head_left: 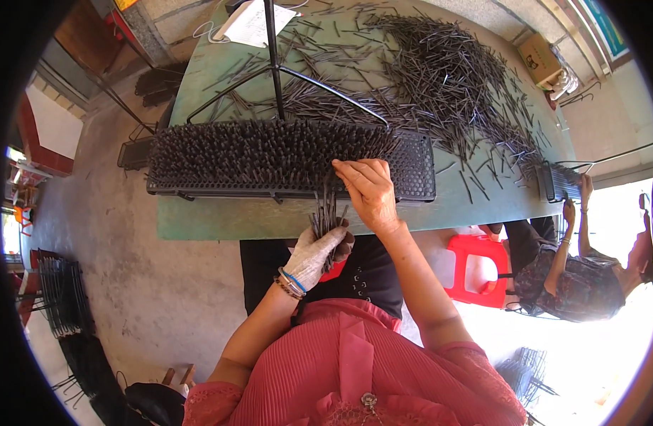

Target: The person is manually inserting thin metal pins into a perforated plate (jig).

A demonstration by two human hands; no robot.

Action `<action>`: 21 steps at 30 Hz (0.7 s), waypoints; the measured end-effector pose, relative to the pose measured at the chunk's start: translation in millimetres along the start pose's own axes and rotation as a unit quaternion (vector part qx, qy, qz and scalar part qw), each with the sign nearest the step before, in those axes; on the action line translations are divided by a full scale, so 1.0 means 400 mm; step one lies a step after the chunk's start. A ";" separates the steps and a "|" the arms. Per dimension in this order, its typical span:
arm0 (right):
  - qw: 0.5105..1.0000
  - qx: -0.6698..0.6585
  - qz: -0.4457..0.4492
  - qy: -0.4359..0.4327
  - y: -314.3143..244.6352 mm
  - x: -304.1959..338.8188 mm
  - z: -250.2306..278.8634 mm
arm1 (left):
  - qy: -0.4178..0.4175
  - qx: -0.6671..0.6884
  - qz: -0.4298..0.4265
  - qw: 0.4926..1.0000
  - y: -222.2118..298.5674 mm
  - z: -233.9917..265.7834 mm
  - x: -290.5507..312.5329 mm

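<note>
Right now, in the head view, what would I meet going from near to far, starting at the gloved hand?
Gloved left hand gripping a bundle of dark sticks → bare right hand → black perforated tray bristling with upright sticks → loose heap of sticks on the green table.

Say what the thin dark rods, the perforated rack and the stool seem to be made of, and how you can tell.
The thin dark rods: probably metal with a dull dark finish, as they are stiff, straight and uniform. The perforated rack: black, likely moulded plastic, judging by its regular grid of holes, though metal cannot be excluded. The stool: red plastic, glossy and moulded with cut-outs.
</note>
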State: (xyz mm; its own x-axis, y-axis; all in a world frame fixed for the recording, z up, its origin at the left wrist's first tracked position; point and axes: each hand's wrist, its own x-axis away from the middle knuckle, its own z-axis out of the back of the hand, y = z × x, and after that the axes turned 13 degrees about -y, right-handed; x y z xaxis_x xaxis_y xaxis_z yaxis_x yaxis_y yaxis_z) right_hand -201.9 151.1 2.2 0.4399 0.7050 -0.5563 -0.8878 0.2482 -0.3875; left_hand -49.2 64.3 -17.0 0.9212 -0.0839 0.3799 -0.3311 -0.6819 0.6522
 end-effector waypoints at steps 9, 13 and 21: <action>0.999 -0.009 -0.033 -0.019 -0.012 -0.033 0.006 | -0.015 0.005 -0.003 1.000 -0.001 -0.011 0.008; 0.999 0.021 -0.021 -0.023 -0.015 -0.038 0.006 | -0.017 0.028 -0.015 0.999 -0.010 -0.003 0.011; 0.998 0.027 -0.059 -0.013 -0.007 -0.002 -0.009 | -0.001 0.014 -0.010 1.000 -0.008 -0.008 0.032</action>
State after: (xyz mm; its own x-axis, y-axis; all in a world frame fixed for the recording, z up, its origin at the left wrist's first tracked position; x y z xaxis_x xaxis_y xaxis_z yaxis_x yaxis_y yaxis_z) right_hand -199.1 147.7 1.1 0.5388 0.6852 -0.4901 -0.8364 0.3656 -0.4085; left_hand -36.8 67.8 -12.2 0.9282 -0.0717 0.3651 -0.3067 -0.7031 0.6416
